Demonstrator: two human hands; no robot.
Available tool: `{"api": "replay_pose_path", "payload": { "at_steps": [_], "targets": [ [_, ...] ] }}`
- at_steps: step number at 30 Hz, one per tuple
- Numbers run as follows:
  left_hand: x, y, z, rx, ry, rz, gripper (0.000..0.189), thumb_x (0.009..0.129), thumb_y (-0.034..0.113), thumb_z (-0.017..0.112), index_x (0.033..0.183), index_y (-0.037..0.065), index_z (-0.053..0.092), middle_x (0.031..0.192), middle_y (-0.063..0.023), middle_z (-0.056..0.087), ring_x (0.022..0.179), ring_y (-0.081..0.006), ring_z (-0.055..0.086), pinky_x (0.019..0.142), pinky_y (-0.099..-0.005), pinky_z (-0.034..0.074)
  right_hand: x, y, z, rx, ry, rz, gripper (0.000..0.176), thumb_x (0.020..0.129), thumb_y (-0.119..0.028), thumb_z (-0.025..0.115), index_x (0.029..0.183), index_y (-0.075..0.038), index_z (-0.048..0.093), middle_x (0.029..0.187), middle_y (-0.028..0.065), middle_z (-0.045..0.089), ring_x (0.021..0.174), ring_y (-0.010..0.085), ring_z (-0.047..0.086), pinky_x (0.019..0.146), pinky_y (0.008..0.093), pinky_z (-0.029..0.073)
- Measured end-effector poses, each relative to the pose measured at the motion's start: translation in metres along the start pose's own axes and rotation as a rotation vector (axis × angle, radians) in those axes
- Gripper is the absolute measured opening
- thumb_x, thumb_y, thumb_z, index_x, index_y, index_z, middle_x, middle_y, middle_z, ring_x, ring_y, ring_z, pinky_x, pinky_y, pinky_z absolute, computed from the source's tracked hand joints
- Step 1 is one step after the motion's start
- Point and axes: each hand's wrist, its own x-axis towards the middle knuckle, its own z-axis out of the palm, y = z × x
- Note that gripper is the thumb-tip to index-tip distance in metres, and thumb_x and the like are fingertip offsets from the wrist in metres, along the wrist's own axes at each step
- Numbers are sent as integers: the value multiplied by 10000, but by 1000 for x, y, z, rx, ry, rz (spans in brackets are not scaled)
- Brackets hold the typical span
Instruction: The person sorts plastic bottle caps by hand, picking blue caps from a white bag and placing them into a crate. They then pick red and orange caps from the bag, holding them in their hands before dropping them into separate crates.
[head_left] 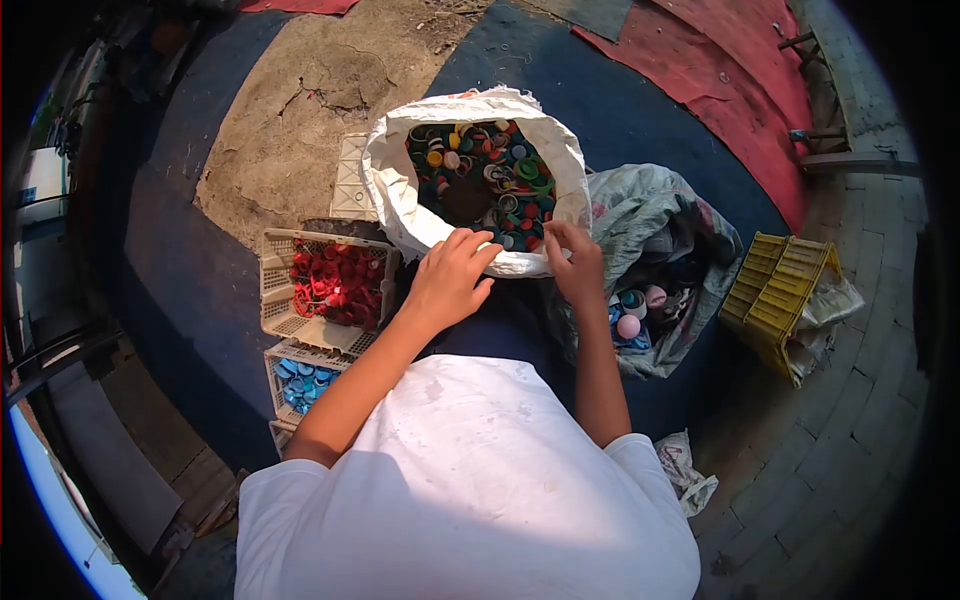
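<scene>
A white woven sack (400, 205) with its mouth rolled open stands in front of me, full of mixed plastic bottle caps (500, 175) in green, red, yellow, white and other colours. My left hand (448, 280) is at the near left part of the rim, fingers curled over the edge and thumb apart on the outside. On the near right, my right hand (577, 265) has its thumb and bent fingers on the same rim in a pinch. Some of its fingertips are hidden. A dark round patch shows among the caps.
Left of the sack are a crate (277, 285) of red plastic pieces and a crate (275, 375) of blue ones. A grey-green sack (715, 240) with bottles and pink pieces stands at right, beside a yellow crate (775, 290). Red matting (700, 70) covers the far ground.
</scene>
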Motion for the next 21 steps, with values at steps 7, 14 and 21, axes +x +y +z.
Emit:
{"api": "replay_pose_path", "payload": {
  "at_steps": [7,14,21],
  "targets": [
    [-20,-25,0,44,-336,-164,266,838,36,666,1092,86,726,895,-142,695,929,-334,669,810,-462,545,11,-16,14,-85,-170,17,177,913,-136,670,1074,-74,712,861,128,739,721,251,735,661,361,552],
    [-25,-9,-17,118,-384,-159,279,744,-72,626,983,41,717,868,-168,690,924,-344,672,806,-456,555,58,-16,50,-277,-296,-225,233,852,-142,723,1080,-93,719,909,131,744,815,306,722,705,417,560],
    [-41,-8,-13,103,-323,-92,246,708,-87,626,918,22,696,827,-139,676,903,-330,654,791,-452,554,79,21,104,-711,-670,-57,300,723,-180,789,1006,-85,764,978,178,747,942,365,723,809,446,590]
  ]
}}
